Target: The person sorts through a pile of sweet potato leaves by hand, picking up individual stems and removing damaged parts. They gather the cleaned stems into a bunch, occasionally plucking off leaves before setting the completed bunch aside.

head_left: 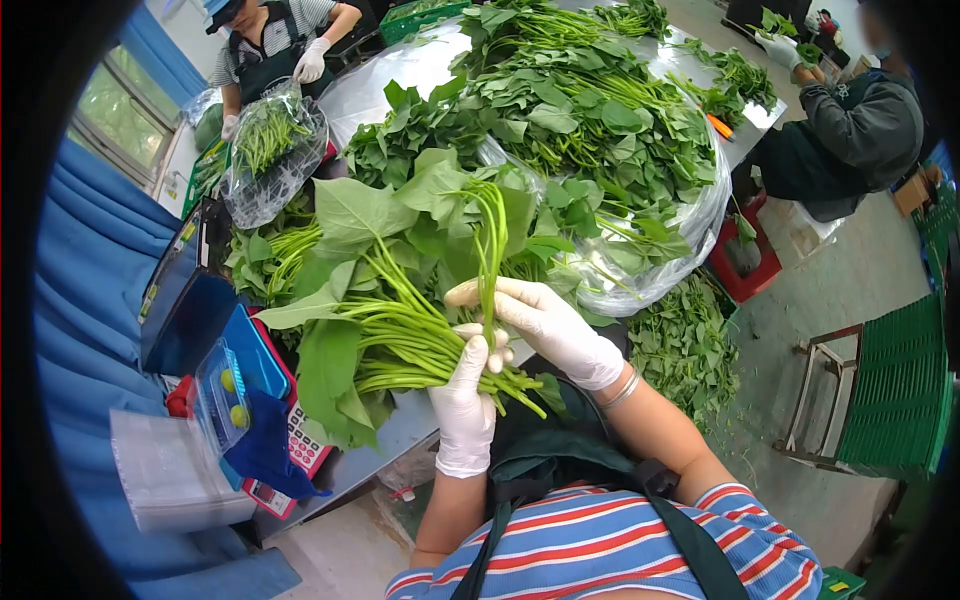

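Observation:
My left hand (465, 425), in a white glove, is closed round the stem ends of a bunch of sweet potato greens (405, 335). The bunch lies sideways, with its broad leaves toward the left. Just above it, my right hand (545, 322), also gloved, pinches a few upright stems (490, 245) between thumb and fingers. These stems stand against the right side of the bunch, close to my left thumb. Behind both hands, a big heap of the same greens (590, 110) covers the table, partly on clear plastic sheeting (655, 290).
A pink-edged scale (305, 440), a clear plastic box (222, 395) and plastic bags (165, 470) are at left. One person (275, 45) holds a bagged bunch; another (850, 130) stands at right. A red stool (745, 260), loose greens (685, 345) and green crates (895, 385) are at right.

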Action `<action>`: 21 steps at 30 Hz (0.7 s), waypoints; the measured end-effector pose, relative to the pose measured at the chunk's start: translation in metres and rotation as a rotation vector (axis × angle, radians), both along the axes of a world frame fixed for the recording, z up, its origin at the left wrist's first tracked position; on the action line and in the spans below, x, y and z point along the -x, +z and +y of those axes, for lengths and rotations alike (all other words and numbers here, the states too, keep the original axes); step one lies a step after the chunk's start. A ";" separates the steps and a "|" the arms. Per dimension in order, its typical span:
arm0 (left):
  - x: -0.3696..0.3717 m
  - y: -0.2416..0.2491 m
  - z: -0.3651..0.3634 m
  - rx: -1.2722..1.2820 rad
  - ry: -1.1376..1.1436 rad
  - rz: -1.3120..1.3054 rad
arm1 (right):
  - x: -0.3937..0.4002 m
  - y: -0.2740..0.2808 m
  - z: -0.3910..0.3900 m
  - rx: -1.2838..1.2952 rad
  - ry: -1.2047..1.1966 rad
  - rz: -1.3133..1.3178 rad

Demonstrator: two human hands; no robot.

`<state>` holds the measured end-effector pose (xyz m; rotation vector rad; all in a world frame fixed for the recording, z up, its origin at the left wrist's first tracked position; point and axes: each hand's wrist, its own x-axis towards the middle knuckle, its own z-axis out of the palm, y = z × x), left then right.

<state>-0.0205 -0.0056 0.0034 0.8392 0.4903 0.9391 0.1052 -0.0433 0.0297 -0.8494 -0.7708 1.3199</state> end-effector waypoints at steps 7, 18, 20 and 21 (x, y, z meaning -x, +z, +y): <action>-0.003 -0.008 -0.002 -0.004 0.095 0.091 | -0.006 -0.001 -0.002 -0.009 -0.170 -0.315; -0.005 -0.007 -0.008 0.112 0.185 0.023 | 0.007 -0.007 -0.012 -0.002 -0.305 -0.837; -0.004 -0.007 -0.008 0.130 0.207 0.034 | 0.017 -0.017 -0.013 -0.032 -0.407 -0.853; -0.002 -0.007 -0.008 0.128 0.196 0.019 | 0.022 -0.022 -0.013 -0.058 -0.509 -0.867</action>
